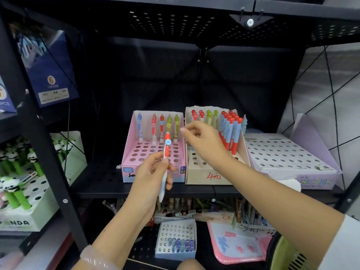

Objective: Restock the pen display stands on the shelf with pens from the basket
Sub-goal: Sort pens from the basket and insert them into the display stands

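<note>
- Centre of frame: the left hand (153, 172) pinches a red-and-white plastic click pen (165, 158) between thumb and fingers, red cap up and pale tip pointing down, in front of the pink cardboard display stand (153, 147) on the black perforated metal shelf (101, 176).
- The stand's back row holds one blue, two red and two green pens; most holes are open. Held mid-barrel and tilted, the pen could likely miss a hole, or knock the standing row over.
- Right of centre: the right hand (202, 141) hovers before the beige cardboard stand (206, 172), thumb and forefinger almost meeting, apparently holding nothing. Its wrist, near the clustered blue-and-red pens (230, 133), might tip them.
- Lower right corner: a yellow-green basket (288, 254), partly visible; contents unseen.
</note>
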Tool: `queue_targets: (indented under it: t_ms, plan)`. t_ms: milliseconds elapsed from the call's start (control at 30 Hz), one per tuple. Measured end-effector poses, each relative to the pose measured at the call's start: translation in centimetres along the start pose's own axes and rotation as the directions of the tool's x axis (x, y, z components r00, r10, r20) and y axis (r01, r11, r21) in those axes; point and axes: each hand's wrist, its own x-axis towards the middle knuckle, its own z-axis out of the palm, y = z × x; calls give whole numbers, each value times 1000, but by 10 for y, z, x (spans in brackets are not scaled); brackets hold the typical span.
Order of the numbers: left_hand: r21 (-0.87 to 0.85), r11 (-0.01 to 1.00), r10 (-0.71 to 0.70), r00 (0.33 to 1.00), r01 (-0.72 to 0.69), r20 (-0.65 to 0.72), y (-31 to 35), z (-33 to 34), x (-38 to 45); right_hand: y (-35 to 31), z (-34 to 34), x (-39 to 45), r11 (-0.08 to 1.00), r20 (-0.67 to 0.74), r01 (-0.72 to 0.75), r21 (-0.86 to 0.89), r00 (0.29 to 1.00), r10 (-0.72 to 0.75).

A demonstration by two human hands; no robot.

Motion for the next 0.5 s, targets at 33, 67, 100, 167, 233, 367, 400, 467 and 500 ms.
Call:
queue_targets:
  t_ms: [33, 67, 100, 167, 233, 367, 400, 467, 500]
  plan:
    - [-8, 1000, 0, 1000, 0, 4, 0, 2, 0, -8, 0, -3, 995, 96, -5, 95, 995, -4]
    - [-14, 1000, 0, 1000, 0, 6, 0, 3, 1, -15, 2, -5, 988, 188, -18, 153, 982, -11]
    - [-14, 1000, 0, 1000, 0, 7, 0, 4, 1, -19, 3, -7, 983, 255, -31, 182, 967, -17]
    - [0, 1000, 7, 1000, -7, 9, 1, 4, 1, -22, 4, -8, 976, 299, -47, 211, 954, -19]
    - [42, 999, 28, 1000, -28, 5, 3, 1, 0, -24, 5, -6, 970, 284, -47, 238, 959, -23]
    - [393, 899, 189, 980, -196, 56, 16, -21, 4, -32, 3, 11, 961, 116, 7, 277, 992, -41]
    - [463, 855, 231, 971, -235, 67, 22, -28, 7, -33, 1, 20, 965, 41, 19, 261, 999, -31]
    - [544, 800, 273, 961, -252, 44, 30, -44, 17, -34, -1, 37, 987, -77, 47, 154, 996, -36]
    - [579, 778, 279, 960, -244, 30, 33, -51, 21, -33, 0, 45, 995, -109, 56, 76, 993, -48]
